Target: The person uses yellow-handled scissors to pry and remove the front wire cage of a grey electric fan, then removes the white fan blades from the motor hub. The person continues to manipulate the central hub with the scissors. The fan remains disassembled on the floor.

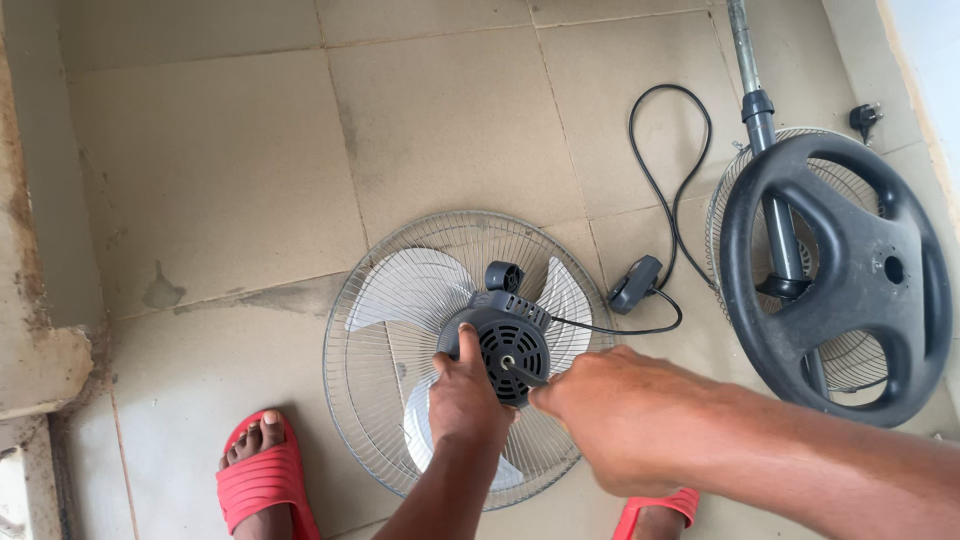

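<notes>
Gripping the dark motor housing (508, 340) from below, the left hand (462, 398) is wrapping its grip around the housing's near edge, thumb pointing up against the casing. Beside it, the right hand (610, 415) is clenching its grip on a thin dark tool (527, 376), whose tip is meeting the centre of the housing's round vented back. That housing is sitting in the middle of a round wire fan guard (360, 400) lying flat on the tiled floor (220, 160), with pale translucent blades (415, 290) showing through the wires. Two feet in red slides (262, 480) are standing at the near edge of the guard. A black cable (665, 170) is running from the motor past a small dark switch box (636, 283) and looping away. Further right, a dark round base (860, 260) on a grey pole (757, 110) is lying over a second wire guard (860, 365), and a black plug (865, 118) is lying just beyond it.
</notes>
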